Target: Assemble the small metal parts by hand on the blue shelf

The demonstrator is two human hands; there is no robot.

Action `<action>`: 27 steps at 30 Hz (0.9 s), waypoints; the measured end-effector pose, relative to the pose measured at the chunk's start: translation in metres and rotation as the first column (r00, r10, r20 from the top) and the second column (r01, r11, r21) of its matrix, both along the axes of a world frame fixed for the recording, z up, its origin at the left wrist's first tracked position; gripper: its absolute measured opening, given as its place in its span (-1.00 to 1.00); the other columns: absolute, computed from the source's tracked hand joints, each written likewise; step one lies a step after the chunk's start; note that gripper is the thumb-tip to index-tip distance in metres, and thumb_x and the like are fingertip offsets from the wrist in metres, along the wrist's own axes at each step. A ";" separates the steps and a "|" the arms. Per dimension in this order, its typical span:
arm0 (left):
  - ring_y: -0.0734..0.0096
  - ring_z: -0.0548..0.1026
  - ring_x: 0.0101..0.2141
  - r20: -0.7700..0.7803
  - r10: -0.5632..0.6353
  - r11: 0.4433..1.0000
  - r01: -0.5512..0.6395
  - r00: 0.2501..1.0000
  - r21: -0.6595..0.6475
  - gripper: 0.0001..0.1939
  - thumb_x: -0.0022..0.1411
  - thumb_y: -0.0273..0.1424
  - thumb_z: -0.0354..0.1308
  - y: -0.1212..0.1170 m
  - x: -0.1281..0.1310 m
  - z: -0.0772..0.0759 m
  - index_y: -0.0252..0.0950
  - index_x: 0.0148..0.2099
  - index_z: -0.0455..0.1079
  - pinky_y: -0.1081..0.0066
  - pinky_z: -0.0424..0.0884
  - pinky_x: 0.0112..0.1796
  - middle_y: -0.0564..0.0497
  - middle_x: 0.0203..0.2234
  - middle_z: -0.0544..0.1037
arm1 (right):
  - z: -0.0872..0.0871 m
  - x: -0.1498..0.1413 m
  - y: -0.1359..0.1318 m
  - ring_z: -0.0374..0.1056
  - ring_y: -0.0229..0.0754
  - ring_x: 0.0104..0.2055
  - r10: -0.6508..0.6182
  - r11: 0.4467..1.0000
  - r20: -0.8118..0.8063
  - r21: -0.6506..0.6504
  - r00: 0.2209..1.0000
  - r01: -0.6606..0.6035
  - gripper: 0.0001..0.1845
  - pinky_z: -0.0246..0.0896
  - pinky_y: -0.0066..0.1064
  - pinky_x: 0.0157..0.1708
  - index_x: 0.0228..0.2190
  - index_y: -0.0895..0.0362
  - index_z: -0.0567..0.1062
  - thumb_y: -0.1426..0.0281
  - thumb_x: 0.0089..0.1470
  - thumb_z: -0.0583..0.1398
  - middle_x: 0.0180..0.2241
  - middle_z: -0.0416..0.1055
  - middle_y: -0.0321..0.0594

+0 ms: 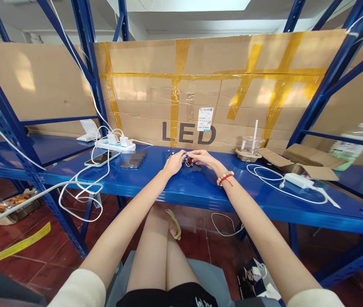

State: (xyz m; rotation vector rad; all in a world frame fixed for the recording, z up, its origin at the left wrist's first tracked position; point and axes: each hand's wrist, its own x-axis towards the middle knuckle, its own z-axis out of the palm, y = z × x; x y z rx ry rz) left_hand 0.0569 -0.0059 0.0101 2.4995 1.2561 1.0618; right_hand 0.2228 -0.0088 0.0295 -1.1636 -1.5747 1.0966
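Observation:
My left hand point(175, 162) and my right hand point(203, 157) meet over the blue shelf top, fingertips bent and pressed close together. Whatever they pinch is too small to make out. Just below the fingertips lies a small cluster of dark, red and shiny little pieces point(188, 162), partly covered by my right hand. A few more tiny bits sit beyond my left hand, near the cardboard. A beaded bracelet with a red cord point(225, 178) circles my right wrist.
To the left are a white power strip point(116, 146) with looping cables, a phone point(102, 158) and a dark flat object point(133, 159). To the right stand a plastic cup with a straw point(252, 144), an opened carton point(309, 161) and a white adapter point(299, 181). A cardboard sheet point(149, 102) walls the back.

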 end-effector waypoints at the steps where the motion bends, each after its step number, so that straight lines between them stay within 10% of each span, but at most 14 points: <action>1: 0.37 0.45 -0.24 0.003 -0.004 1.000 0.004 1.000 0.002 -0.73 0.30 -0.32 -0.22 0.000 0.000 0.000 -0.20 -0.11 0.27 0.42 0.31 -0.24 0.00 -0.34 0.49 | 0.000 0.000 0.001 0.21 -0.43 -0.54 -0.005 1.000 -0.003 -0.004 1.000 0.005 -0.62 -0.02 -0.63 -0.68 -0.33 0.18 0.55 0.23 -0.23 0.34 -0.51 0.38 -0.26; 27: 0.32 0.40 -0.16 -0.014 -0.040 0.993 0.041 0.999 0.114 -0.71 0.30 -0.39 -0.22 0.008 0.000 -0.005 -0.29 -0.09 0.30 0.34 0.30 -0.11 -0.09 -0.22 0.47 | 0.002 -0.002 -0.005 0.19 -0.43 -0.55 -0.013 1.000 0.024 -0.027 1.000 0.014 -0.66 -0.07 -0.64 -0.70 -0.39 0.18 0.54 0.21 -0.22 0.33 -0.54 0.36 -0.27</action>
